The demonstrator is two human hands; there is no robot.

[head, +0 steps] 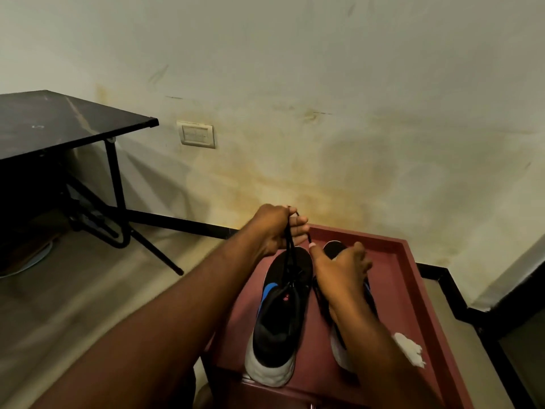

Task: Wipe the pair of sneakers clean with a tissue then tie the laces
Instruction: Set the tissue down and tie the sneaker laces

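The counter [410,261] is carrying two sneakers [283,308] just below both grips. The left hand [274,228] is gripping black laces [287,249]; the right hand [345,267] is pinching another lace end. A tissue [408,349] is lying right of the right forearm.
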